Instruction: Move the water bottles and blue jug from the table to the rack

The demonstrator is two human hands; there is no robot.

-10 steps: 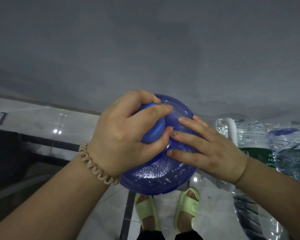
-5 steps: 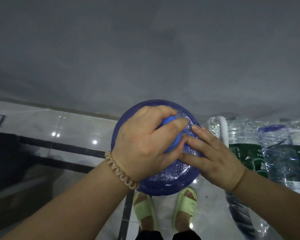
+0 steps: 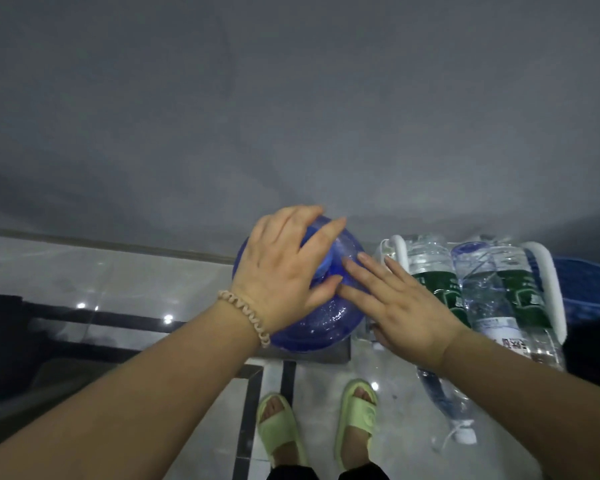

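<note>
Blue jug point(image 3: 326, 317) under both my hands, seen from straight above, set on a grey platform point(image 3: 329, 355) whose near edge alone shows beneath it. My left hand point(image 3: 284, 271) lies over the jug's top with fingers spread and loosely curled, hiding most of the blue cap point(image 3: 326, 261). I cannot tell whether it grips the cap or merely rests on it. My right hand point(image 3: 395, 306) lies flat, fingers extended, its fingertips touching the jug's shoulder. A beige coil band point(image 3: 246, 315) circles the left wrist. Just to the right, clear water bottles point(image 3: 478, 289) with green labels lie within a white tubular rack point(image 3: 551, 289), partly covered by my right forearm. Something blue beyond the rack is too dim to identify. Green sandals point(image 3: 278, 427) stand on the tiled floor point(image 3: 118, 275).
</note>
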